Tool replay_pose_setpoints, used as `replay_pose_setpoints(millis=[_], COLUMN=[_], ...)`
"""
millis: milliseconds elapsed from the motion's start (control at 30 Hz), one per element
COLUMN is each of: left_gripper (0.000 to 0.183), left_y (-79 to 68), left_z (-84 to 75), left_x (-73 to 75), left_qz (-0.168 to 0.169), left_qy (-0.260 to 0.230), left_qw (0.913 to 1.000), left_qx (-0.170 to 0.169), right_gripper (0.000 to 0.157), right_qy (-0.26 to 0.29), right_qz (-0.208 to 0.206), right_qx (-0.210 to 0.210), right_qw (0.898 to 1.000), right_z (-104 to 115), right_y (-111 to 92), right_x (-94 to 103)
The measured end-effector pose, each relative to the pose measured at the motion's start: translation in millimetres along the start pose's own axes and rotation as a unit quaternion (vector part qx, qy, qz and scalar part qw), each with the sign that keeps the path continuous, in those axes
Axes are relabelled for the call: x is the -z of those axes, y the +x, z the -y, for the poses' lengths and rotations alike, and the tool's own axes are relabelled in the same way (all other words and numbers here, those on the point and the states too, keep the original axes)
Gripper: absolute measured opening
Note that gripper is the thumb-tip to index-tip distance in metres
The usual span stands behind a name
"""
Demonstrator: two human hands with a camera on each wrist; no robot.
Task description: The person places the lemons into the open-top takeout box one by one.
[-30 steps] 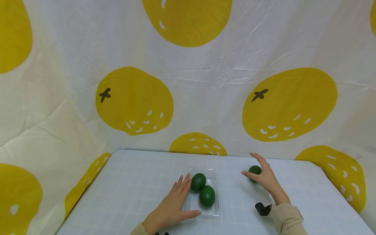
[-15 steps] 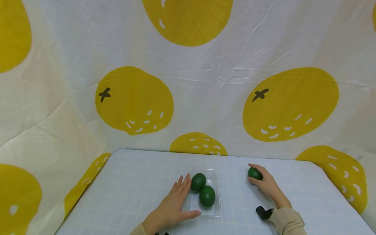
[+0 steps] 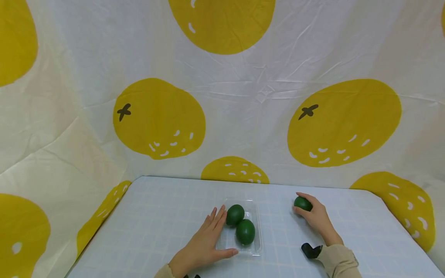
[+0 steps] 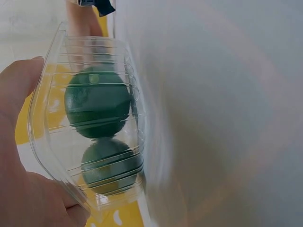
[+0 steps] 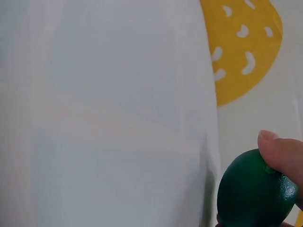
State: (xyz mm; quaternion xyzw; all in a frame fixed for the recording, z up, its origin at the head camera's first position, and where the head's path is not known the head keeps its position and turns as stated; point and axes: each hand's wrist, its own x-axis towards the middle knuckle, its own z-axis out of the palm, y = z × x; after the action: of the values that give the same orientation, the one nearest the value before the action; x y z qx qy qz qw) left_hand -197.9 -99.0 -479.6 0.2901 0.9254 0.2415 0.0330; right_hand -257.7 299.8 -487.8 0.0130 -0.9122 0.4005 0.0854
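My right hand point(image 3: 318, 216) holds a dark green, glossy oval fruit point(image 5: 253, 191) with a small stem nub, between thumb and fingers. It is close over the far right of the table. Two more green fruits, a far one point(image 3: 235, 215) and a near one point(image 3: 245, 232), lie in a clear plastic tray point(image 3: 257, 247) at the middle. My left hand point(image 3: 203, 247) lies along the tray's left side, fingers straight and thumb spread by the near corner. In the left wrist view, thumb and fingers of that hand point(image 4: 19, 189) are at the tray's rim.
A pale checked cloth covers the table point(image 3: 156, 216). Behind it hangs a white curtain point(image 3: 243, 127) with a yellow fruit print. A black device point(image 3: 310, 251) sits at the right wrist, beside the beige sleeve point(image 3: 338, 260).
The right hand was spread around the green fruit, then closed its thumb and fingers on it. Over the last half second it moved very slightly. The left hand and tray have stayed still.
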Motion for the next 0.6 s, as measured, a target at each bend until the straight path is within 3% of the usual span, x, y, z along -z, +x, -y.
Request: replay_pose_setpoints(millis=[300, 600], left_gripper=[0.111, 0.111], left_y=[0.5, -1.0], left_z=[0.2, -1.2], left_x=[-1.0, 0.3], left_qz=[-0.001, -0.004], left_qy=[0.006, 0.009], left_qw=[1.0000, 0.9999], left_qx=[-0.004, -0.008], right_gripper=[0.062, 0.067], right_qy=[-0.004, 0.020], right_qz=[-0.029, -0.040], right_qx=[0.020, 0.041], right_qw=[0.999, 0.998], right_z=[21, 56], right_y=[1, 2], right_x=[8.3, 12.6])
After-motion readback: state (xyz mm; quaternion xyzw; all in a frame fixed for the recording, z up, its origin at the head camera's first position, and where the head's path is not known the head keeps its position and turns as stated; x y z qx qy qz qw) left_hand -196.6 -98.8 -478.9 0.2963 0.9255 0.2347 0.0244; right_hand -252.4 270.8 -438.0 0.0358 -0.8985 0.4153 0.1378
